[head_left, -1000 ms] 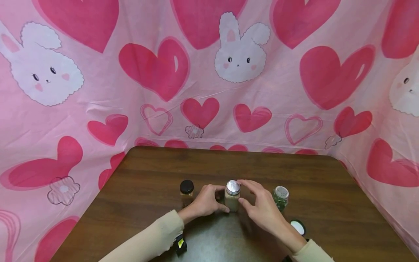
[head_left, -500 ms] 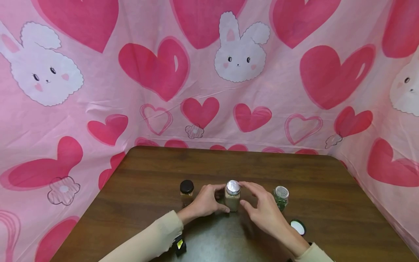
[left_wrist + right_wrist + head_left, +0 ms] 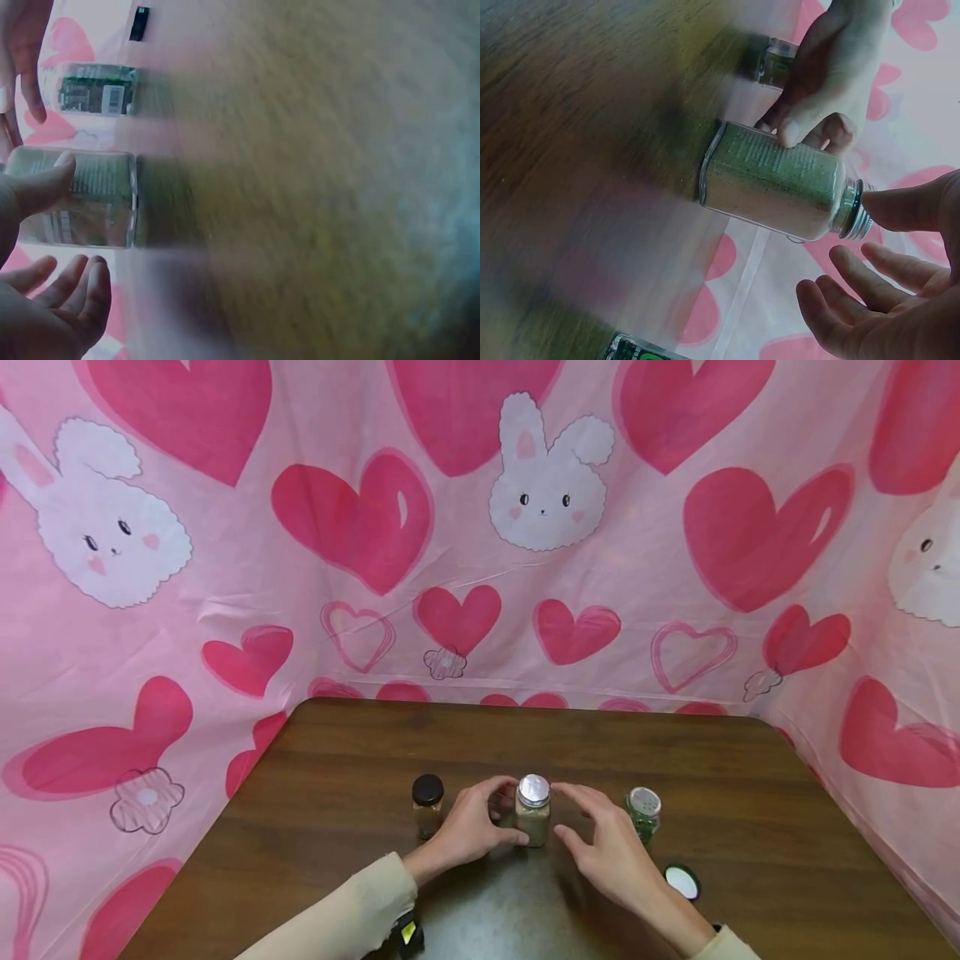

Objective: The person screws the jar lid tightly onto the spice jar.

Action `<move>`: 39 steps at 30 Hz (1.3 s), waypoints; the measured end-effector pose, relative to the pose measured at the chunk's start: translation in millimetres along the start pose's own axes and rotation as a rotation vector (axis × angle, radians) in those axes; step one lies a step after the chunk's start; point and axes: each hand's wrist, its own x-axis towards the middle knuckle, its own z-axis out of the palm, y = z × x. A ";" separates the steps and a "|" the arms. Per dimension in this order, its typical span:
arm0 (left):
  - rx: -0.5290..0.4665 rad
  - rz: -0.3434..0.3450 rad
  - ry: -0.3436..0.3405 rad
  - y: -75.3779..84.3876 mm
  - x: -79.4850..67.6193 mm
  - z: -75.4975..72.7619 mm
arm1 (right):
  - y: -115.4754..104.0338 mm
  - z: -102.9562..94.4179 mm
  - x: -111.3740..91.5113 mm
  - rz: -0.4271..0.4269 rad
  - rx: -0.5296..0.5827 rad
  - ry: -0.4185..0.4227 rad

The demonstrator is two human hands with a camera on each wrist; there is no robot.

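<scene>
A spice jar (image 3: pixel 532 822) of tan powder with a shiny silver top stands upright on the table between both hands. My left hand (image 3: pixel 474 822) is at its left side, thumb against the lower glass; in the left wrist view the other fingers (image 3: pixel 94 300) are apart from the jar. My right hand (image 3: pixel 611 843) is at its right, fingers loosely curved and a gap from the glass in the head view. In the right wrist view the right thumb (image 3: pixel 907 208) overlaps the silver rim; contact cannot be told.
A black-capped spice jar (image 3: pixel 427 802) stands left, partly behind my left hand. To the right is a jar of green herbs (image 3: pixel 643 814) with a holed top, and an upturned black lid (image 3: pixel 682 882) lies near it. Pink heart-print cloth (image 3: pixel 465 552) surrounds the table (image 3: pixel 360 735).
The left fingers have loosened and spread a little from the jar. The right fingers have drawn slightly away to the right. The jar stays in place.
</scene>
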 end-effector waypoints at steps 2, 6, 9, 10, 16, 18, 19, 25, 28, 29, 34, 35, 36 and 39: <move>0.002 0.001 0.014 0.7 -1.3 0.4 | 0.2 -0.2 -0.8 -0.005 -0.005 0.003; 0.010 0.004 0.042 3.2 -5.3 -0.6 | -0.5 -0.9 -1.5 -0.004 -0.005 0.001; 0.011 -0.009 0.055 5.3 -10.1 -2.3 | -0.3 -1.7 -2.5 -0.009 -0.010 0.002; 0.013 -0.011 0.060 5.8 -11.2 -2.7 | 0.0 -2.1 -2.7 -0.016 -0.014 0.006; -0.011 -0.018 0.075 12.2 -17.8 -3.5 | 1.1 -3.7 -5.1 -0.048 -0.034 0.025; -0.023 -0.015 0.080 14.6 -18.8 -3.4 | 1.0 -3.8 -5.5 -0.048 -0.037 0.027; -0.028 -0.010 0.084 15.9 -19.3 -3.3 | 0.9 -3.8 -5.6 -0.048 -0.037 0.025; -0.025 0.020 0.115 21.2 -23.1 -2.4 | -0.5 -3.8 -7.3 -0.048 -0.042 0.028; -0.028 0.035 0.131 24.2 -25.6 -1.8 | -0.5 -4.1 -8.7 -0.060 -0.049 0.035; -0.032 0.041 0.136 25.4 -26.5 -1.7 | -0.4 -4.1 -9.3 -0.062 -0.052 0.036; -0.059 0.068 0.146 32.0 -28.7 0.7 | 0.5 -4.4 -11.9 -0.057 -0.055 0.040; -0.061 0.079 0.149 33.4 -29.1 1.4 | 0.6 -4.5 -12.1 -0.054 -0.056 0.038; -0.063 0.088 0.151 35.0 -29.5 2.0 | 0.7 -4.6 -12.2 -0.051 -0.054 0.036; -0.064 0.126 0.157 39.5 -30.9 3.8 | 1.2 -5.2 -12.1 -0.044 -0.046 0.027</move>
